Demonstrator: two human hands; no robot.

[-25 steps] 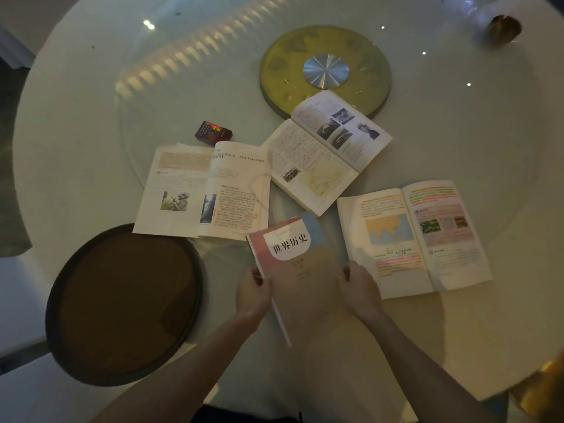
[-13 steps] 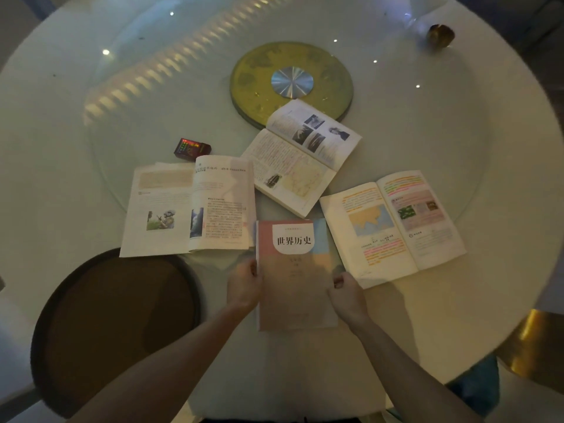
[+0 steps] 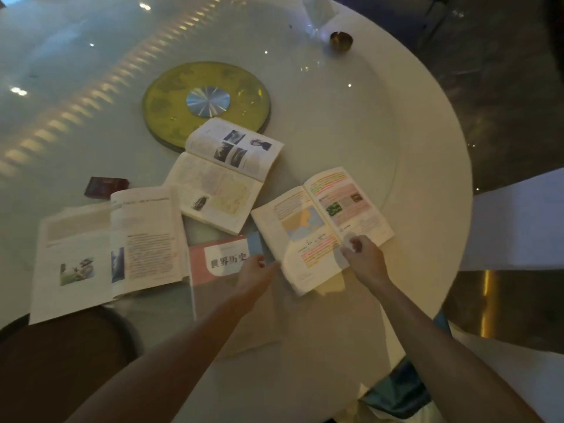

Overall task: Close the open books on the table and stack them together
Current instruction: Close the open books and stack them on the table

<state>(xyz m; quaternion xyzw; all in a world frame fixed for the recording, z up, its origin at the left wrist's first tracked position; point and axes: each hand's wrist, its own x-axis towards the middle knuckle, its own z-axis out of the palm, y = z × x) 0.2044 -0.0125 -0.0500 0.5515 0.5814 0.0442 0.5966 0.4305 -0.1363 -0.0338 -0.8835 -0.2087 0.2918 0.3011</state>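
A round white table [image 3: 381, 141] with a glass top is seen in dim light. At its near middle a closed book [image 3: 225, 264] with a pink, white and blue cover lies flat. Just at its 2 o'clock, an open book with highlighted pages [image 3: 320, 221] is being handled: its left page edge is gripped by the left hand [image 3: 254, 274], fingers curled, and its lower middle is pinched by the right hand [image 3: 363, 259]. A second open book [image 3: 225, 175] lies at 12 o'clock, a third [image 3: 113, 248] at 9 o'clock. Beyond are a yellow disc [image 3: 171, 117] and a small dark box [image 3: 105, 187].
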